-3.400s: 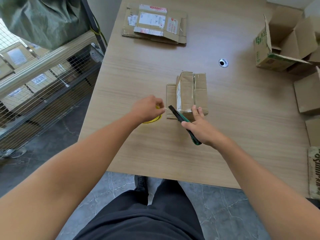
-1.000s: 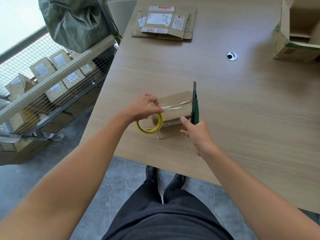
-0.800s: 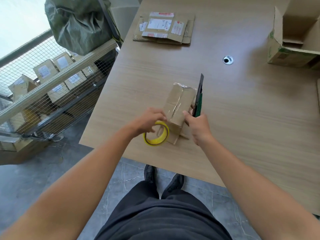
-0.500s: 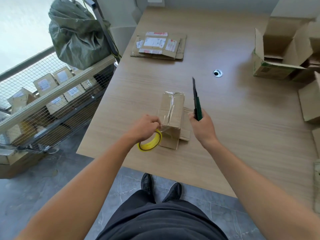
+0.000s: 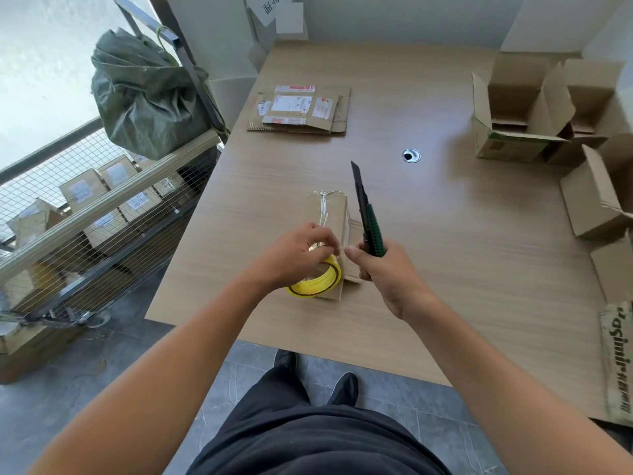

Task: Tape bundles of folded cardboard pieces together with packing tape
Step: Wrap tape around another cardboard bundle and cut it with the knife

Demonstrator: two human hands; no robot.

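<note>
A small bundle of folded cardboard point(image 5: 330, 214) stands on the wooden table point(image 5: 462, 234), with clear tape running up its near face and over its top. My left hand point(image 5: 296, 250) holds the yellow-cored tape roll point(image 5: 317, 281) against the bundle's near left side. My right hand point(image 5: 383, 269) grips a green utility knife point(image 5: 366, 214), blade pointing up and away, just right of the bundle; its thumb meets my left fingers at the tape.
A flat stack of labelled cardboard point(image 5: 301, 109) lies at the table's far side. Open boxes point(image 5: 524, 111) crowd the right edge. A cable hole point(image 5: 411, 155) sits mid-table. A wire cart of parcels point(image 5: 89, 214) and a green sack point(image 5: 144, 94) stand left.
The bundle was turned and wrapped with tape, then stood on end. In the last half second my hands came together at its near edge, the knife still raised.
</note>
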